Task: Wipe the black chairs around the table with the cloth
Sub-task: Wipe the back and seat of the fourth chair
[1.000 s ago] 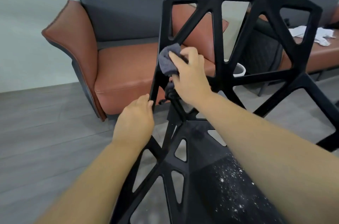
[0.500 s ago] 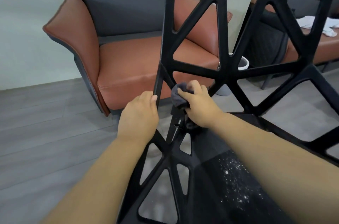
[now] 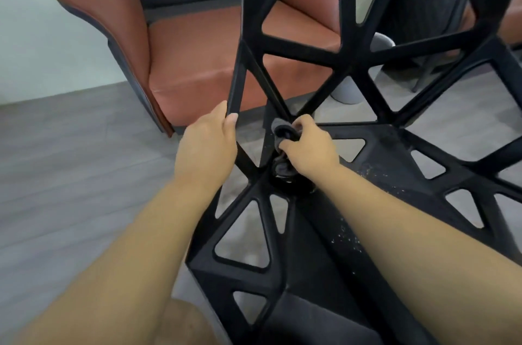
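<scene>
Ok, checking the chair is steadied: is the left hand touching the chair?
Touching. The head view shows the left hand gripping a strut of the black chair, fingers curled round it.

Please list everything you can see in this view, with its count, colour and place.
black chair: one, black, centre and right, open lattice back and seat
cloth: one, dark grey, bunched where the chair's back meets the seat
specks: many, white, scattered on the seat
sofa: one, rust-brown with dark grey back, behind the chair
round container: one, grey, on the floor behind the chair
floor: grey planks
wall: pale, upper left
left hand: grips the chair's left edge bar
right hand: holds the cloth
</scene>
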{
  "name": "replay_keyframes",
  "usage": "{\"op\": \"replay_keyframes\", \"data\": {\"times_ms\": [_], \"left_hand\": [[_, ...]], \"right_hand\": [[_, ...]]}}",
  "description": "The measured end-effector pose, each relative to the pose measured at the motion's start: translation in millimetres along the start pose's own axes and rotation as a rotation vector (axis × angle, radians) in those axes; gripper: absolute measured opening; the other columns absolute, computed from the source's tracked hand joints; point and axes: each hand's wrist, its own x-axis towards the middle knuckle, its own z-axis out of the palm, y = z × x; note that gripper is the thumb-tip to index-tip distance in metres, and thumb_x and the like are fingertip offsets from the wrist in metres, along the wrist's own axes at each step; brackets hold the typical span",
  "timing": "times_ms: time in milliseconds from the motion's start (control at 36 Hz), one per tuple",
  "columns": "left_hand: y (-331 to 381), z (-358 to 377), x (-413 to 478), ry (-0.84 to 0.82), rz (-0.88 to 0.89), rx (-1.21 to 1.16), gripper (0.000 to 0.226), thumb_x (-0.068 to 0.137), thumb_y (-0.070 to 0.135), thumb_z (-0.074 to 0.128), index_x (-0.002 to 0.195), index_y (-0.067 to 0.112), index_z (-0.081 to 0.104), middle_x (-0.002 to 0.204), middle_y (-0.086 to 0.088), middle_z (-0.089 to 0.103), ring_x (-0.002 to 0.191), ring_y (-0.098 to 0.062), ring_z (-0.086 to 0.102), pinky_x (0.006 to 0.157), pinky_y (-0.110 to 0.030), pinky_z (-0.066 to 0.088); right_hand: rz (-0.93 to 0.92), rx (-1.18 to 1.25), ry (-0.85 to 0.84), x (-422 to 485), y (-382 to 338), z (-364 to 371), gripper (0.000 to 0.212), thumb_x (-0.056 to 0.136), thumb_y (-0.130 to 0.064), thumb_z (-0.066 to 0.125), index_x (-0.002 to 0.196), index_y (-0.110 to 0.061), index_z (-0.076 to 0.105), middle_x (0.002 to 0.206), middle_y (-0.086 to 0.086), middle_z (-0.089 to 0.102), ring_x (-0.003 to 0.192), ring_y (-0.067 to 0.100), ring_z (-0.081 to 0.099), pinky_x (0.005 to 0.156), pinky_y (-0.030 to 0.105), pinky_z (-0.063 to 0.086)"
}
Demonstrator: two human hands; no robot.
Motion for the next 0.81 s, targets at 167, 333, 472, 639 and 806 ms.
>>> {"op": "replay_keyframes", "data": {"times_ms": [167, 333, 472, 639, 806], "left_hand": [[-1, -6, -37, -0.036, -0.16, -0.121, 0.033, 0.099, 0.034, 0.037, 0.075, 0.014, 0.048, 0.06, 0.001, 0.048, 0.057, -0.015, 0.045, 0.051, -0.029, 0.034], [3, 3, -28, 0.022, -0.167, -0.16, 0.035, 0.099, 0.028, 0.042, 0.072, 0.006, 0.048, 0.058, -0.001, 0.044, 0.055, -0.016, 0.041, 0.055, -0.023, 0.033], [4, 14, -17, 0.029, -0.182, -0.199, 0.033, 0.099, 0.03, 0.041, 0.076, 0.007, 0.052, 0.063, 0.002, 0.047, 0.06, -0.016, 0.043, 0.058, -0.024, 0.033], [11, 30, -2, 0.026, -0.203, -0.227, 0.033, 0.099, 0.03, 0.041, 0.074, 0.01, 0.05, 0.06, 0.003, 0.045, 0.056, -0.01, 0.041, 0.054, -0.017, 0.033], [13, 37, 7, 0.029, -0.174, -0.224, 0.038, 0.099, 0.032, 0.04, 0.067, 0.012, 0.041, 0.059, 0.003, 0.041, 0.055, -0.012, 0.037, 0.051, -0.024, 0.029]], "right_hand": [[0.165, 0.159, 0.042, 5, 11, 2, 0.029, 0.086, -0.038, 0.059, 0.107, -0.019, 0.054, 0.121, 0.011, 0.049, 0.102, 0.036, 0.053, 0.088, 0.046, 0.047], [-0.129, -0.097, -0.048, -14, 11, 16, 0.053, 0.091, -0.042, 0.053, 0.139, -0.021, 0.043, 0.144, 0.004, 0.023, 0.126, 0.03, 0.024, 0.105, 0.037, 0.026], [-0.096, -0.112, 0.089, 4, 11, 20, 0.052, 0.096, -0.038, 0.047, 0.142, -0.018, 0.035, 0.134, 0.011, 0.033, 0.116, 0.035, 0.034, 0.094, 0.039, 0.032], [-0.009, -0.09, 0.135, 31, 17, 16, 0.039, 0.096, -0.036, 0.048, 0.128, -0.016, 0.041, 0.132, 0.013, 0.037, 0.113, 0.038, 0.039, 0.088, 0.042, 0.035], [0.053, -0.106, 0.084, 32, 21, 12, 0.036, 0.093, -0.042, 0.048, 0.119, -0.018, 0.046, 0.125, 0.009, 0.037, 0.103, 0.038, 0.046, 0.083, 0.041, 0.037]]}}
